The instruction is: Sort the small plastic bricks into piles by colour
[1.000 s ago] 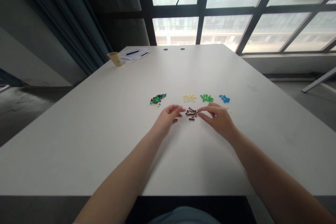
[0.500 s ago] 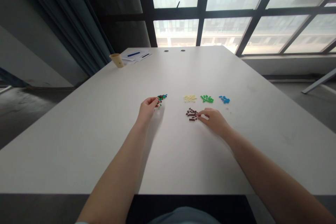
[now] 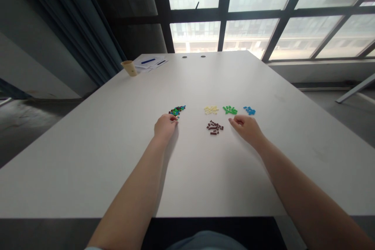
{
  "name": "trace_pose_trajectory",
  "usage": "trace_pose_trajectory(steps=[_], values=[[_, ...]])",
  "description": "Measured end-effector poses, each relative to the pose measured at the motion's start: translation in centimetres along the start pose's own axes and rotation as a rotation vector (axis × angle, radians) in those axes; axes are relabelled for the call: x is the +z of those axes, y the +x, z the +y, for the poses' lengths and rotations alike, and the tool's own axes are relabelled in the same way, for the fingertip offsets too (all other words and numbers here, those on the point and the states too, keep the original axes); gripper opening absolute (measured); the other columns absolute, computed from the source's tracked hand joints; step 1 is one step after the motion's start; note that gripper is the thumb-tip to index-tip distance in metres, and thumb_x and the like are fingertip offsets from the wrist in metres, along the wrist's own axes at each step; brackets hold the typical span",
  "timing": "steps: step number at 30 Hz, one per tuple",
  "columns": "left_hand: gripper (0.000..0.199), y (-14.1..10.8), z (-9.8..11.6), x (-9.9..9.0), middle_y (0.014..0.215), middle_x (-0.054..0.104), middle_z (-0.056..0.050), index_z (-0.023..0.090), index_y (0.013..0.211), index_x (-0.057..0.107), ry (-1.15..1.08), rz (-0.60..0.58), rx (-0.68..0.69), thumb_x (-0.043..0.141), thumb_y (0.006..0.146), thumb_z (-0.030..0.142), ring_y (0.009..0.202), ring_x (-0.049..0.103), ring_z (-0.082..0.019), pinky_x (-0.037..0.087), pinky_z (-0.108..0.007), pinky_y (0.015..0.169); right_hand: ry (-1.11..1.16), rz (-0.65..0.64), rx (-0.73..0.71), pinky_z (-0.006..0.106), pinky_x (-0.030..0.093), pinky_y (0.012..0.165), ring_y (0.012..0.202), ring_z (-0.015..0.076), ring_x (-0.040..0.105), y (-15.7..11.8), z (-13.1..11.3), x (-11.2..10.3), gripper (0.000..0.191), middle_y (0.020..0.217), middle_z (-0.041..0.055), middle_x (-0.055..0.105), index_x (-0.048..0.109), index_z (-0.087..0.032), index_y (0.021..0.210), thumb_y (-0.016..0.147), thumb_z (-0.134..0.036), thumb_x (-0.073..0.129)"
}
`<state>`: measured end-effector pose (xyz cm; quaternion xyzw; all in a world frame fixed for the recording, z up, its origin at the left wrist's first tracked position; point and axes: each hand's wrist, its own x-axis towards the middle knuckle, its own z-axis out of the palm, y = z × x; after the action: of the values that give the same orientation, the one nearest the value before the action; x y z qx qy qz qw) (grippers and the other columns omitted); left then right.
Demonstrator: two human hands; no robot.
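Note:
My left hand (image 3: 165, 128) is closed at the near edge of a pile of mixed small building bricks (image 3: 177, 110), in blue, green, brown and other colours. Small bricks show at its pinched fingertips, too tiny to tell one by one. My right hand (image 3: 248, 128) hovers or rests just right of a loose group of dark brown bricks (image 3: 215, 127), apart from it. Its fingers are curled in with the thumb side pointing left, and their inside is hidden. Behind lie separate groups of pale yellow bricks (image 3: 211, 110), green bricks (image 3: 230, 110) and blue bricks (image 3: 249, 110).
Everything lies on a long white table (image 3: 193, 172). At its far left stand a tan cup (image 3: 129, 68) and papers (image 3: 143, 65) with a blue pen (image 3: 148, 61) on them. Two round dark discs (image 3: 184, 57) sit near the far edge, before the windows.
My right hand has drawn back to the right from the brown bricks, its fingers curling in. My left hand has shifted slightly left and down, uncovering more of the mixed pile.

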<state>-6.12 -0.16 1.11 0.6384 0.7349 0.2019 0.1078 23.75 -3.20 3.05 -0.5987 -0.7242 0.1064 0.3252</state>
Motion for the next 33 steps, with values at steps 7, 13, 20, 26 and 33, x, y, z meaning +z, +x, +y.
trace_pose_trajectory(steps=[7,13,20,26,33], values=[[0.016,0.2,0.0,0.4,0.091,0.068,-0.006,0.022,0.079,0.067,-0.007,0.005,0.004,0.057,0.072,0.032,0.081,0.059,-0.021,0.041,-0.029,0.067,0.005,-0.017,-0.037,0.024,0.025,0.05,0.048,0.0098,0.031,-0.1,0.0,0.1,0.037,0.048,-0.0027,0.037,0.031,-0.019,0.048,0.077,-0.038,0.046],[0.017,0.4,0.1,0.7,0.09,0.067,-0.008,0.021,0.078,0.066,0.017,0.018,0.011,0.052,0.076,0.03,0.083,0.06,-0.022,0.042,-0.029,0.07,-0.006,-0.026,-0.055,0.024,0.025,0.05,0.048,0.0098,0.032,0.0,0.4,0.4,0.037,0.048,-0.0028,0.038,0.032,-0.02,0.049,0.078,-0.039,0.046],[0.014,0.4,0.3,0.7,0.085,0.065,-0.009,0.017,0.078,0.061,-0.167,0.093,0.045,0.048,0.077,0.022,0.081,0.058,-0.021,0.041,-0.032,0.075,-0.008,-0.033,-0.037,0.024,0.025,0.05,0.049,0.0099,0.032,-0.1,0.3,0.3,0.036,0.048,-0.0027,0.037,0.032,-0.019,0.049,0.077,-0.037,0.047],[0.021,-1.2,3.4,-0.6,0.083,0.065,-0.002,0.018,0.078,0.057,-1.097,-0.209,-0.1,0.069,0.063,0.026,0.068,0.057,-0.01,0.042,-0.021,0.062,0.0,-0.041,-0.048,0.024,0.026,0.051,0.049,0.01,0.032,-0.1,0.1,0.2,0.036,0.049,-0.0026,0.038,0.032,-0.019,0.049,0.077,-0.037,0.046],[0.031,-5.2,7.2,-1.7,0.063,0.058,0.006,0.017,0.072,0.058,-1.793,-0.729,-0.109,0.081,0.051,0.021,0.053,0.051,-0.002,0.038,-0.013,0.051,0.004,-0.059,-0.067,0.024,0.027,0.052,0.049,0.0097,0.032,-0.3,-0.3,0.2,0.035,0.05,-0.0027,0.037,0.033,-0.019,0.049,0.077,-0.036,0.046]])
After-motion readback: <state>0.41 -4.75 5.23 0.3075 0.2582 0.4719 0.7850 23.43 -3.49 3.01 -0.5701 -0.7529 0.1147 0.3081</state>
